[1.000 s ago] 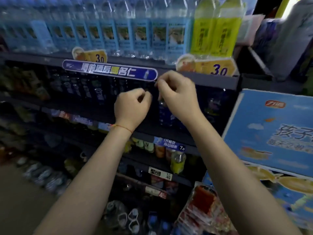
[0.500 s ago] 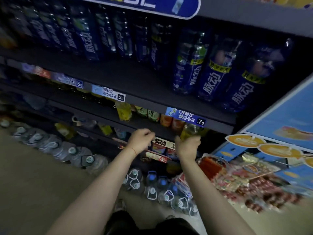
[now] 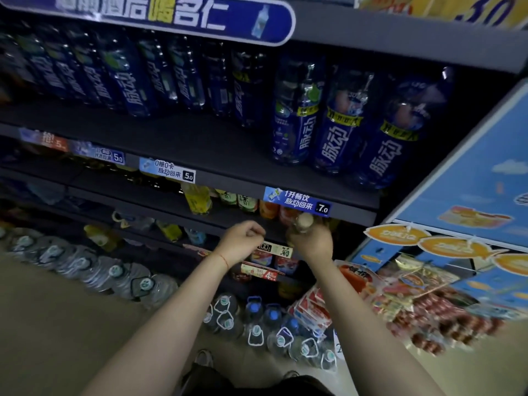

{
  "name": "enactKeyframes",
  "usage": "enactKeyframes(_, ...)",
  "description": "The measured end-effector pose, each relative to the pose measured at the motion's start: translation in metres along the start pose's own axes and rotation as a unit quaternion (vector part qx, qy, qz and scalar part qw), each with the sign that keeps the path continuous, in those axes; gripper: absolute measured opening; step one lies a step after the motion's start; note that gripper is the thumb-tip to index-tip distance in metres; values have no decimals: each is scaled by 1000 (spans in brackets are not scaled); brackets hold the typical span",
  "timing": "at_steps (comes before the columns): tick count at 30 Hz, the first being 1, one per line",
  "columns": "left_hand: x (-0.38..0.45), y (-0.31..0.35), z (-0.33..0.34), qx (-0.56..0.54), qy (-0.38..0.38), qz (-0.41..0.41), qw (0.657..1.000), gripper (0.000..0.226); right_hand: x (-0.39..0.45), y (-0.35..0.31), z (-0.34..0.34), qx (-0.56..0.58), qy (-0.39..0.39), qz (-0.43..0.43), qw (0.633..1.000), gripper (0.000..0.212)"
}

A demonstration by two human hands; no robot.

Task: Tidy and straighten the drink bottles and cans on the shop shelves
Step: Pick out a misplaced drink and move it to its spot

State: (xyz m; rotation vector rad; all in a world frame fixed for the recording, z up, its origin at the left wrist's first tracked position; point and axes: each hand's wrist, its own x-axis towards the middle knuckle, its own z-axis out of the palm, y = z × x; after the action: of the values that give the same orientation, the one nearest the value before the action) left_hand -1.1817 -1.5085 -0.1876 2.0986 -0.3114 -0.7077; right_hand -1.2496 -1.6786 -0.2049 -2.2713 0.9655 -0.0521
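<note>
My right hand [image 3: 311, 242] grips a pale-capped bottle [image 3: 303, 222] at the front edge of the lower shelf, just under the blue 7.0 price tag [image 3: 297, 202]. My left hand [image 3: 243, 238] hovers beside it with fingers curled and nothing in them. Yellow, green and orange drink bottles [image 3: 228, 199] stand in that same shelf row. Tall dark-blue bottles [image 3: 337, 127] line the shelf above.
Large water jugs [image 3: 257, 324] stand on the floor below the shelves, and more run along the left [image 3: 85, 267]. A blue display stand [image 3: 471, 181] with hanging snack packets [image 3: 414, 295] juts out on the right. Bare floor lies lower left.
The view dropped from the top shelf to the lower ones. Both hands came down from the blue sign, and my right hand took hold of a bottle's top.
</note>
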Motion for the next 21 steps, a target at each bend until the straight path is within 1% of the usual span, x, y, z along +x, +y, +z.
enactKeyframes(1,-1,2,0,11,-15,4,1000,25,-6,-1,-3,0,-8,-28,1000,36)
enactKeyframes(2,-3,4,-1,20,-38,6,999,40,-12,-5,-8,1,-21,-57,998,36)
enactKeyframes(4,-9,8,-3,48,-84,17,995,71,-24,-19,-22,-8,-71,-117,991,32)
enactKeyframes(5,-12,9,-5,64,-102,27,992,81,-30,-28,-31,-17,-103,-153,983,31)
enactKeyframes(6,-17,13,-8,67,-115,38,990,83,-36,-38,-40,-22,-129,-189,973,32)
enactKeyframes(9,-34,30,-26,16,-136,69,988,63,-57,-71,-72,8,-156,-242,958,37)
enactKeyframes(11,-48,44,-41,-34,-102,110,988,59,-68,-92,-94,28,-142,-272,951,38)
enactKeyframes(13,-63,61,-54,-92,-37,152,983,74,-78,-112,-117,62,-112,-304,944,48)
enactKeyframes(14,-72,73,-60,-123,3,176,977,82,-83,-122,-128,89,-99,-320,938,53)
enactKeyframes(15,-80,84,-65,-151,36,205,966,85,-88,-131,-141,120,-89,-338,929,57)
enactKeyframes(18,-109,131,-81,-205,105,302,925,67,-101,-149,-180,190,-64,-397,895,55)
enactKeyframes(21,-134,183,-98,-216,143,384,886,57,-108,-156,-216,208,-49,-455,864,58)
